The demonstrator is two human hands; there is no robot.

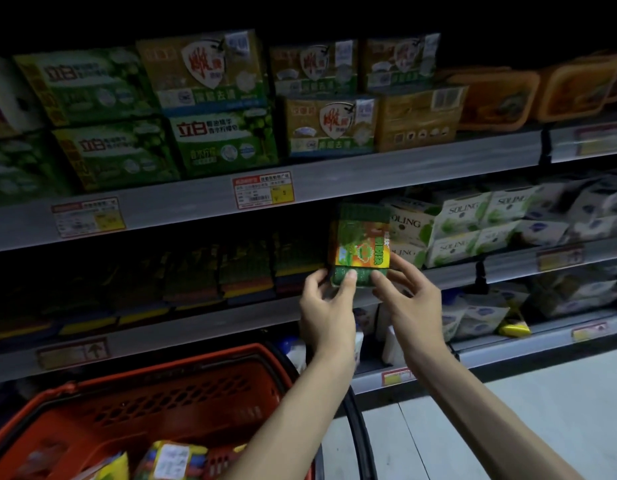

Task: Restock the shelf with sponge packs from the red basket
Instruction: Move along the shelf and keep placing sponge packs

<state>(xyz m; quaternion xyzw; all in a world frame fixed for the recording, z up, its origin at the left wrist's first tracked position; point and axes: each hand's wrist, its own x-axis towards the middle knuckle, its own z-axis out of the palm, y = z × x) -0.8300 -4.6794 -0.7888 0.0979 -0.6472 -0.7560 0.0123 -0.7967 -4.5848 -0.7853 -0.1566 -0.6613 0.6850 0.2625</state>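
Sponge packs lie in the red basket, bunched in its near end, with yellow and green wrappers and a white label showing. The basket sits low in front of the shelving, and its far rim reaches under the front edge of the sponge shelf.

On that shelf a row of dark sponge stacks runs along the left and middle, dim and hard to read. White soap packs fill the right end. The shelf above carries green boxes at its left, yellow boxes in the middle and orange tubs toward the right. A red and yellow price tag is clipped to its front edge. Pale floor shows at the lower right, and the aisle is dark.

One sponge pack is held upright just in front of the sponge shelf, at the right end of the dark row. The left hand grips its bottom edge, thumb on the front. The right hand pinches the bottom right corner.
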